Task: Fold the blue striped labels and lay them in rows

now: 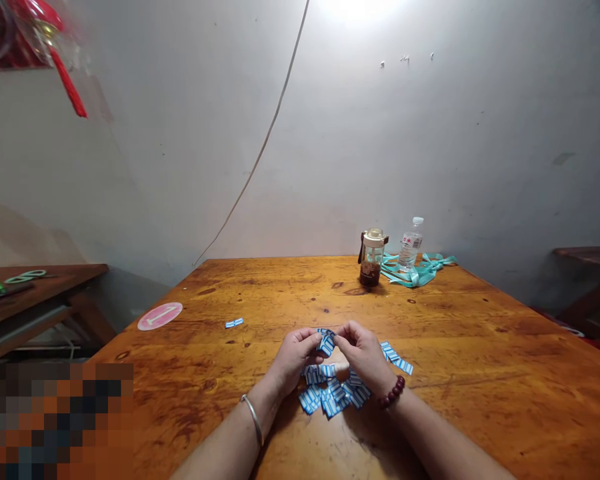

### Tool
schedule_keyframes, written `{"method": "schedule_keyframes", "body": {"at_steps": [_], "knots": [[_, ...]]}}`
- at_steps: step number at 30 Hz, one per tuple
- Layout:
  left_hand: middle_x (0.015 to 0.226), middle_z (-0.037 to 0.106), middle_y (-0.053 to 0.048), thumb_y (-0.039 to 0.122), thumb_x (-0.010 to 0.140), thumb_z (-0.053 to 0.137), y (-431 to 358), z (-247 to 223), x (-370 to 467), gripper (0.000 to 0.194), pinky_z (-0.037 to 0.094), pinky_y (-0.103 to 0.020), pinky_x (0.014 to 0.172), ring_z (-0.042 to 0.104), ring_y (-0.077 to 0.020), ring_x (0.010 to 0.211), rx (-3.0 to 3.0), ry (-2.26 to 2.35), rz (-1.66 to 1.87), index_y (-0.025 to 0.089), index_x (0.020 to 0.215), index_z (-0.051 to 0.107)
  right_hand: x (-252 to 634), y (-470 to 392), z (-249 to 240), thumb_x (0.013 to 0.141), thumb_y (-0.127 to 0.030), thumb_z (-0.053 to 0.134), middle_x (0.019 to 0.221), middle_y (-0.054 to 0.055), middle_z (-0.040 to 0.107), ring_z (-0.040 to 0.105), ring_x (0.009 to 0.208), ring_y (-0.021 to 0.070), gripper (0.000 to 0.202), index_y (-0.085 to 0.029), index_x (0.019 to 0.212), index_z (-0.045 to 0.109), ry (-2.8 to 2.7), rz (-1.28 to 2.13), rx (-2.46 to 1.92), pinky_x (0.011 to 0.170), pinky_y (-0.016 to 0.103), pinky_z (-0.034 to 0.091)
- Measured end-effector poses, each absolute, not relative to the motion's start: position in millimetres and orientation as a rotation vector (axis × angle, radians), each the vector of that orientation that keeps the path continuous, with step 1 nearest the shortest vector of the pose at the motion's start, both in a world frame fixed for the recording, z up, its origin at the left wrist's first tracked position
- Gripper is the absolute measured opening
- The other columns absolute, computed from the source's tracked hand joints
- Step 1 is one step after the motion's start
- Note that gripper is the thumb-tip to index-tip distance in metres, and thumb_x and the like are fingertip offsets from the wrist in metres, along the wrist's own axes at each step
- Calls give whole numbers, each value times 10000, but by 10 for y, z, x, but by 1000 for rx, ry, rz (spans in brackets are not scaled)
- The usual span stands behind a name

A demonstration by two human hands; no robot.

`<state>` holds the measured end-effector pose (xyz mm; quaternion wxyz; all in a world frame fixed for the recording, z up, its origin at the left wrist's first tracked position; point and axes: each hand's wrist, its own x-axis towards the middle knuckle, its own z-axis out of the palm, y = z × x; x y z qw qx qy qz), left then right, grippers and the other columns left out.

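Observation:
A small blue-and-white striped strip (326, 343) is held up between both hands, just above the table. My left hand (296, 353) pinches its left side between thumb and fingers. On its right side, my right hand (363, 350) pinches it too. Below and between the wrists lies a loose pile of similar striped pieces (333, 397). More striped pieces (397, 358) stick out to the right of my right hand. One small striped piece (234, 323) lies apart, to the left. Whether the strip is folded paper or ribbon I cannot tell.
On the wooden table (280, 287), a brown-lidded cup with dark liquid (371, 257) stands at the back right. Beside it are a clear water bottle (411, 245) and turquoise ribbon (420, 272). A round pink sticker (160, 316) marks the left edge. A side table (40, 293) stands left.

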<state>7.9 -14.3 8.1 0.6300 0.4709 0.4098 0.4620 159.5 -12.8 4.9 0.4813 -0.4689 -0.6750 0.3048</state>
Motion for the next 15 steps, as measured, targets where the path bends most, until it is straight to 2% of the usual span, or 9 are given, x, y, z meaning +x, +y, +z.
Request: {"method": "schedule_keyframes", "body": {"at_steps": [7,15], "knots": [[616,567,1,330,643,621,-117,80,84,218,393,-174,490,520,-75,523,1086,1009,1095,127,681,553,1602,-140,80,732,-236,463,538,-48,409,363,496,80,136,-168,616,449,-1679,728,-1107,455,179,279],[624,569,-7,341,665,602,-141,80,101,229,395,-179,492,508,-76,519,1160,962,1096,117,706,578,1588,-170,85,727,-194,450,528,-51,391,366,497,79,131,-170,600,427,-1705,652,-1128,460,181,275]]}}
